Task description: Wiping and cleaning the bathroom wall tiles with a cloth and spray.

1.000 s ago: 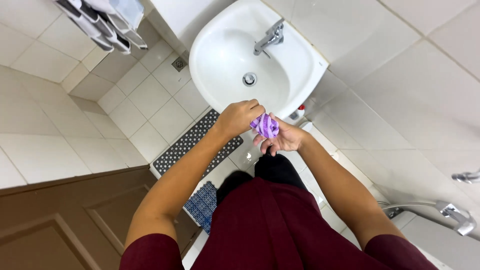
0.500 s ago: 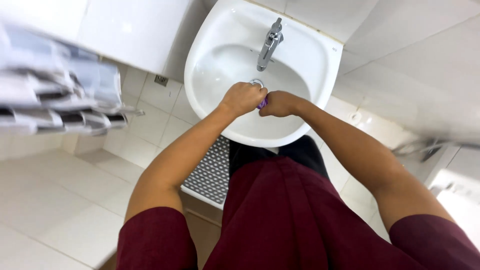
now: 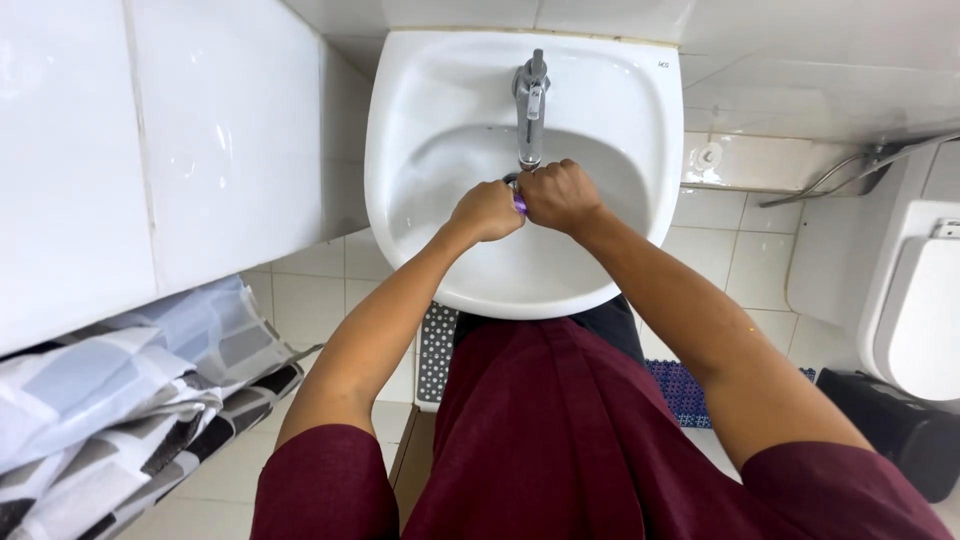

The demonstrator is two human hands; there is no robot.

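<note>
Two fists, left hand (image 3: 487,211) and right hand (image 3: 558,195), clamp a purple object (image 3: 519,204) between them.

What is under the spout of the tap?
Both hands, left hand and right hand, meet under the tap, holding a small purple thing. They cover most of it and the drain.

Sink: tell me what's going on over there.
A person in a maroon top stands at a white sink, both hands together over the basin just below the metal tap. The left hand and right hand are closed around a small purple thing, mostly hidden between them, so what it is cannot be told. No water can be seen running. A patterned cloth hangs at the left, and a toilet stands at the right.
</note>
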